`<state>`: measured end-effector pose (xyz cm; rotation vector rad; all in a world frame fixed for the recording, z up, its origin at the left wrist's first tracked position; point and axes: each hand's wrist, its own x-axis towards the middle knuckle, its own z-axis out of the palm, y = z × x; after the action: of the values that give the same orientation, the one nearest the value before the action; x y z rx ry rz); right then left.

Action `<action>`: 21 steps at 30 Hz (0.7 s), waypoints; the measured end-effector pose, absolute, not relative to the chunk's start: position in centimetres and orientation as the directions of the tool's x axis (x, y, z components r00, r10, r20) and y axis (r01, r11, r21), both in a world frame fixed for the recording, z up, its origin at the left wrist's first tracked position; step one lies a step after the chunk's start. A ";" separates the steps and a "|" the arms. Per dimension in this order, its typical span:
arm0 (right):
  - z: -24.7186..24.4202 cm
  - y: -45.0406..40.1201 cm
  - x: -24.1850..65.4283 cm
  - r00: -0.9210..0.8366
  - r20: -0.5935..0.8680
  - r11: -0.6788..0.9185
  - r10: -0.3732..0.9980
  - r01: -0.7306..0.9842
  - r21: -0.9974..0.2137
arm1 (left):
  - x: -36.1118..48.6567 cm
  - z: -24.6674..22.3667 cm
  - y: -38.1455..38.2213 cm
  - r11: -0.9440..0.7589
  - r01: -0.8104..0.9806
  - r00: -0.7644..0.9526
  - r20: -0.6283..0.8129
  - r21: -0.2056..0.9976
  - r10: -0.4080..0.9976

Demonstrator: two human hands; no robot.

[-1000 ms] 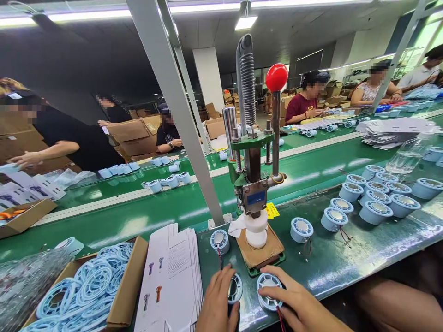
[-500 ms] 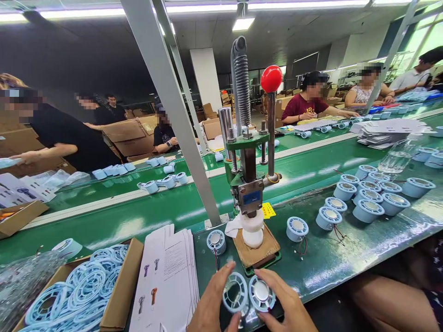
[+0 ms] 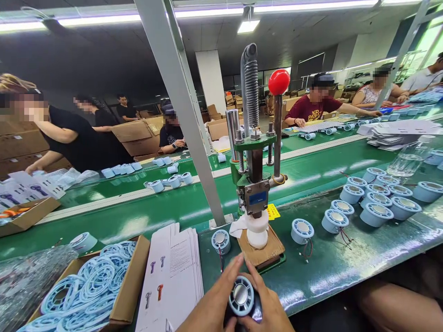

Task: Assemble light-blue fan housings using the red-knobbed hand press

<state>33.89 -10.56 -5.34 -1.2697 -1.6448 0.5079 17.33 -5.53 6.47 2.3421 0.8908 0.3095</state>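
Two blue parts held apart earlier now joined into one fan motor housing (image 3: 241,295), left hand (image 3: 211,302) and right hand (image 3: 268,309) both pinching it, just before hand press (image 3: 258,184).

I was looking at a factory assembly line: beyond my hands ran a green conveyor belt (image 3: 166,203), a hand press (image 3: 258,184) stood just ahead, co-workers (image 3: 316,103) sat opposite, and cardboard cartons (image 3: 136,131) were stacked behind them.
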 end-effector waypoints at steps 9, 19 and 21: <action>-6.5 -10.8 33.3 0.038 0.455 0.383 0.890 0.481 -0.789 | 19.0 -2.9 -9.2 -0.327 0.566 0.353 0.136 0.757 0.926; -5.2 -11.1 33.8 0.000 0.445 0.394 0.895 0.464 -0.793 | 19.7 -4.8 -9.9 -0.346 0.549 0.343 0.172 0.761 0.923; -5.4 -11.1 34.0 -0.029 0.472 0.426 0.881 0.483 -0.765 | 20.1 -5.1 -10.1 -0.333 0.567 0.315 0.175 0.754 0.933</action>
<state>34.01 -11.11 -5.43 -1.2043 -1.6712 0.4947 20.13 -10.11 -5.07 2.0092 1.3211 0.8247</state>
